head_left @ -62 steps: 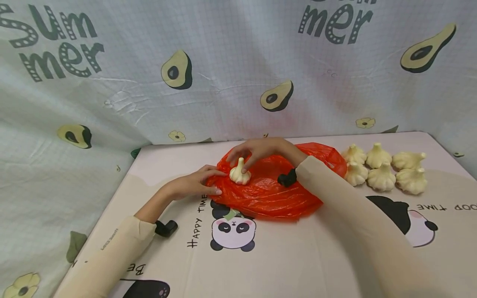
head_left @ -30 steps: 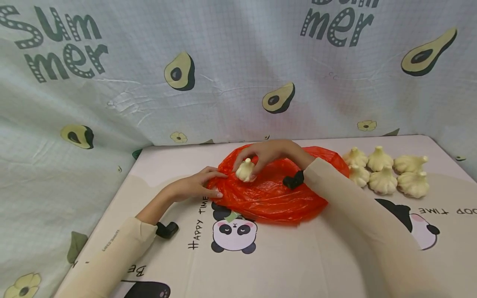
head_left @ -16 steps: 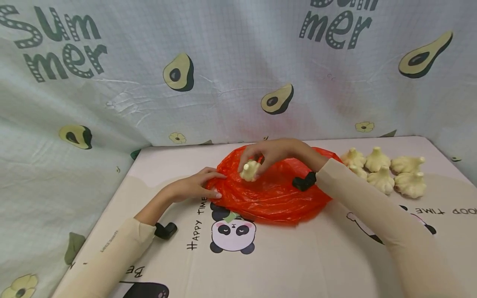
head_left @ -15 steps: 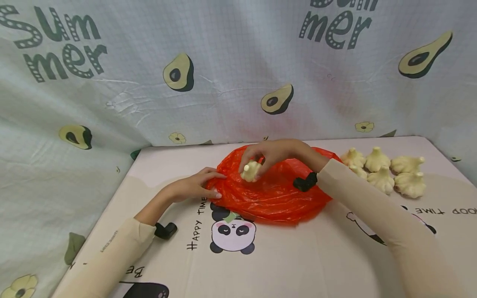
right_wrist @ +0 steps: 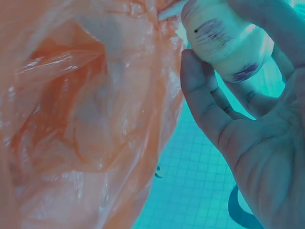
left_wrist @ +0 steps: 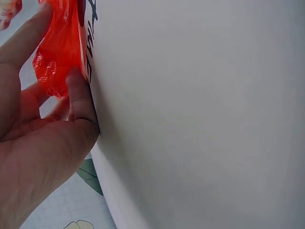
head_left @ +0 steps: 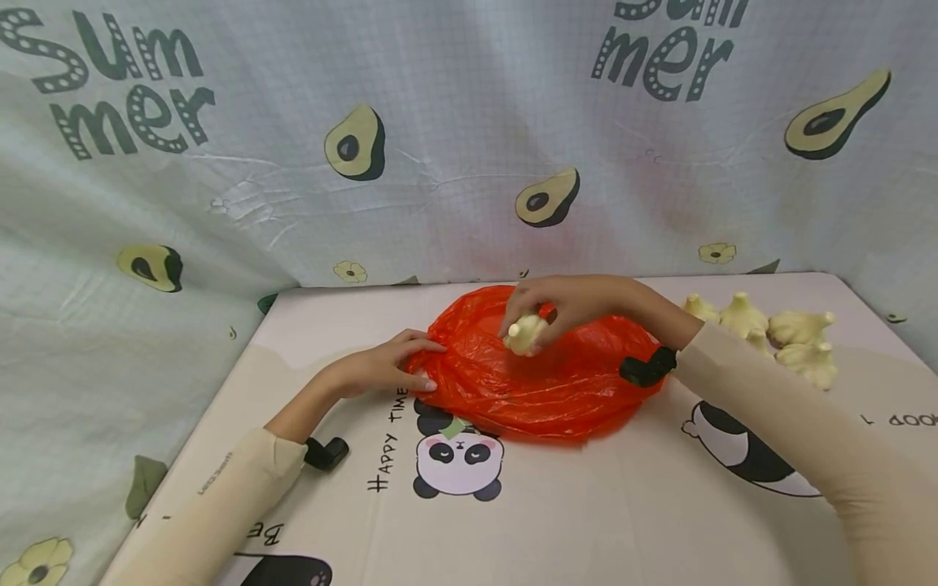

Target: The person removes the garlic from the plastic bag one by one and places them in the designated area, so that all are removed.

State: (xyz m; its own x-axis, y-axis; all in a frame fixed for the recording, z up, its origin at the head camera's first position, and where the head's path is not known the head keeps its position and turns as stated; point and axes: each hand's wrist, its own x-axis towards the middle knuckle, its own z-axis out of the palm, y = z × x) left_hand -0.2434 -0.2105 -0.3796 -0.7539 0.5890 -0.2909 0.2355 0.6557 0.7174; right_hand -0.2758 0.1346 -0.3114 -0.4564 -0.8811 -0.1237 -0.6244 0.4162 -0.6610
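Over the red plastic bag [head_left: 484,391], my right hand [head_left: 567,301] pinches a garlic bulb [head_left: 523,335] by its sides, the stem tilted toward the camera. In the right wrist view the garlic bulb [right_wrist: 224,38], with purple streaks, sits between thumb and fingers beside the crinkled bag [right_wrist: 95,143]. My left hand [head_left: 381,364] holds the left end of the bag. In the left wrist view its thumb and fingers [left_wrist: 28,38] lie around the bag's end [left_wrist: 57,62].
Several garlic bulbs [head_left: 799,327] stand grouped at the table's back right, partly hidden by the right sleeve [head_left: 769,407]. The printed table [head_left: 557,521] meets a hanging patterned cloth [head_left: 454,122] behind and at the left.
My right hand has lifted the garlic bulb off the bag's left part and carried it to the right. The right forearm now covers more of the bulb group. The left hand stays put.
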